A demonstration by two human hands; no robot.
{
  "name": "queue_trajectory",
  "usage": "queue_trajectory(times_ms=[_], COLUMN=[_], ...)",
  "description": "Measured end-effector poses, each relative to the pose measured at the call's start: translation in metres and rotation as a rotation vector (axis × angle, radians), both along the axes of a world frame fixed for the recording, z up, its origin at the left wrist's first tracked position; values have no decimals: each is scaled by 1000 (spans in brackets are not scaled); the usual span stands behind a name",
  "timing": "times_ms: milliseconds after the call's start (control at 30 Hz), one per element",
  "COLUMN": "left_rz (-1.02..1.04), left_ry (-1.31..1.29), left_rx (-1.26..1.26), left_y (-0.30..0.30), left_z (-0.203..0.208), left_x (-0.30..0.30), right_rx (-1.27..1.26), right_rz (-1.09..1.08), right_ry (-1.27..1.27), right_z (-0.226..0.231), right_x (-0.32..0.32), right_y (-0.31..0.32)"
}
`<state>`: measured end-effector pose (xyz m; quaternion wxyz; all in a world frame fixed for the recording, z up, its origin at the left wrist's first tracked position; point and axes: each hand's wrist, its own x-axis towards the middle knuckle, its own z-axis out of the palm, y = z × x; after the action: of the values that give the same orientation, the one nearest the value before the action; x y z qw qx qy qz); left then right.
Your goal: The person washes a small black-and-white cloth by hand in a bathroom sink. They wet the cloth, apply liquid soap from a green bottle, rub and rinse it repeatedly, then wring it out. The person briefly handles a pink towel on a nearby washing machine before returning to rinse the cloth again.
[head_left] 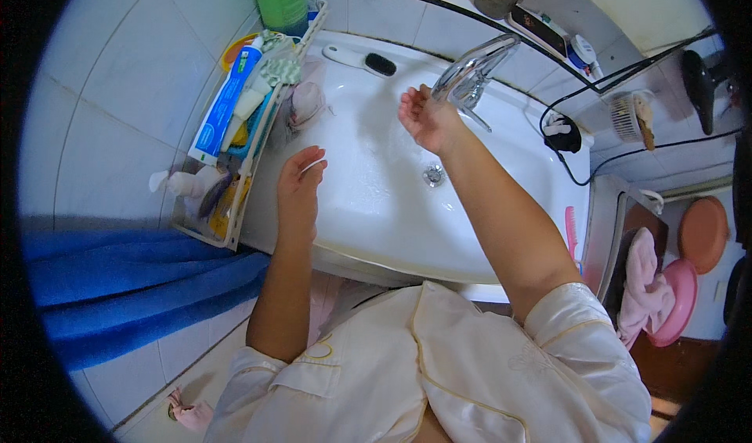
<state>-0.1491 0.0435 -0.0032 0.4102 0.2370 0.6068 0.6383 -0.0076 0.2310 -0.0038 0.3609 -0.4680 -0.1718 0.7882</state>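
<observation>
I judge rinsing: right hand (431, 124) by curved chrome faucet (472, 65), left hand (298, 196) apart, fingers loosely curled, empty. Next calls for joining them.

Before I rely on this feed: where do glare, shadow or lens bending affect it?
Head view: bright glints on the chrome tap and the drain; head view: soft grey shading on the white sink, left of the right hand; head view: lines between the wall tiles bend near the picture's edge, and its corners are black.
</observation>
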Motion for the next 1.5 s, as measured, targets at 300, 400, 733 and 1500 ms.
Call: queue_trajectory(times_ms=[300, 400, 733, 1500], left_rz=[55, 52, -69, -501], left_ry=[-9, -7, 27, -462], left_rx=[-13, 5, 28, -74], left_y=[-17, -19, -6, 81], left_z=[4, 2, 17, 2], left_x=[-3, -3, 18, 112], right_rx=[35, 30, 155, 427], right_rz=[947, 496, 273, 277], right_ry=[-481, -257, 252, -162], right_z=[-17, -13, 38, 60], right_x=[-9, 15, 38, 118], right_y=[-51, -29, -23, -49])
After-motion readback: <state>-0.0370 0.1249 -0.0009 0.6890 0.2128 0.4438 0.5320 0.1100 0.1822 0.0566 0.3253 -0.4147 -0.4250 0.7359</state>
